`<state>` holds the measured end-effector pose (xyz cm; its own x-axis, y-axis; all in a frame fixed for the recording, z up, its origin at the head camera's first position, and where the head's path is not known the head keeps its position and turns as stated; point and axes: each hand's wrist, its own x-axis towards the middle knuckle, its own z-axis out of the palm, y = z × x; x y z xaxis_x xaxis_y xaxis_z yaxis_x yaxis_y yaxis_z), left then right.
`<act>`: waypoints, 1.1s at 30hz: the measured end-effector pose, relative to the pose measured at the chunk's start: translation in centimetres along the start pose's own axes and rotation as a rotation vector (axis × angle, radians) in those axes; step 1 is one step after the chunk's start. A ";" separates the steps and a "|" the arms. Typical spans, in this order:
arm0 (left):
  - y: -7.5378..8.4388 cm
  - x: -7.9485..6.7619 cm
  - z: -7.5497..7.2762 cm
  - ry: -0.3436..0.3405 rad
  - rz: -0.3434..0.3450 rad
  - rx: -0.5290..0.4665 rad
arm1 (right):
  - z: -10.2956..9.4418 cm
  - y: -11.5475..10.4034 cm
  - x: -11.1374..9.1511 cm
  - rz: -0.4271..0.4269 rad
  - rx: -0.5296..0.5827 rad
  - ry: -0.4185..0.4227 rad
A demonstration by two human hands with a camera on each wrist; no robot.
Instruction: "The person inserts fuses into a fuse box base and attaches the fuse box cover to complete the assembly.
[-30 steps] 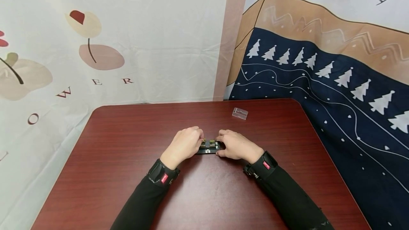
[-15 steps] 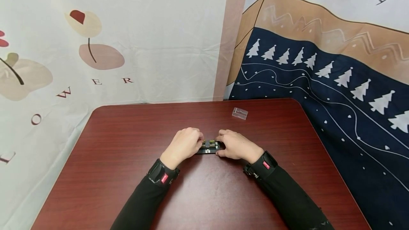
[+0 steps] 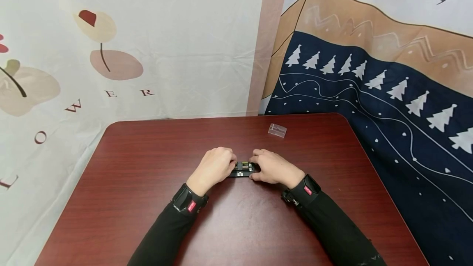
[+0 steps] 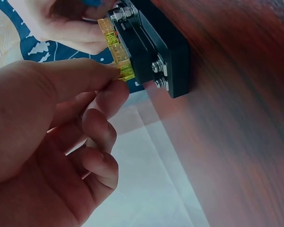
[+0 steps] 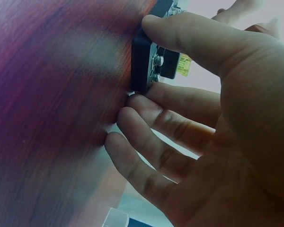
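A black fuse block [image 3: 242, 173] with silver screw terminals lies on the table between the hands. Yellow translucent blade fuses stand in a row along its top, one of them a fuse [image 5: 183, 65] visible in the right wrist view. At the left end, my left hand [image 3: 214, 167] pinches a yellow blade fuse [image 4: 127, 72] between thumb and index finger, its other fingers curled. Whether that fuse is fully seated cannot be told. My right hand [image 3: 276, 167] grips the block's right end, thumb on the near side and index finger on the far side.
Toward the back edge of the reddish-brown table [image 3: 159, 143] lies a small clear plastic box [image 3: 277, 130]. Printed cloths hang behind the table, a pale one [image 3: 192, 32] on the left and a navy one [image 3: 325, 81] with trees on the right.
The left fingertips have shifted slightly to the right and now cover the yellow fuse that showed beside them in the head view. The right hand keeps its hold on the block.
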<state>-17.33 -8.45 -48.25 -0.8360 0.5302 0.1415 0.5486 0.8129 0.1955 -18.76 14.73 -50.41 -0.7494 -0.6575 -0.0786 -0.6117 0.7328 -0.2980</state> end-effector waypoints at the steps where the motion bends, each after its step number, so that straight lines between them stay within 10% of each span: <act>1: 0.1 0.0 0.0 0.005 0.001 0.001 | 0.0 0.0 0.0 -0.001 0.001 0.002; 33: -0.8 -1.0 -1.5 -0.027 -0.135 -0.076 | 0.3 0.3 -0.3 -0.008 -0.017 -0.002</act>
<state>-16.96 -9.98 -47.04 -0.9015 0.4247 0.0831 0.4299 0.8569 0.2844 -18.60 15.06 -50.78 -0.7438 -0.6639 -0.0776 -0.6223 0.7301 -0.2822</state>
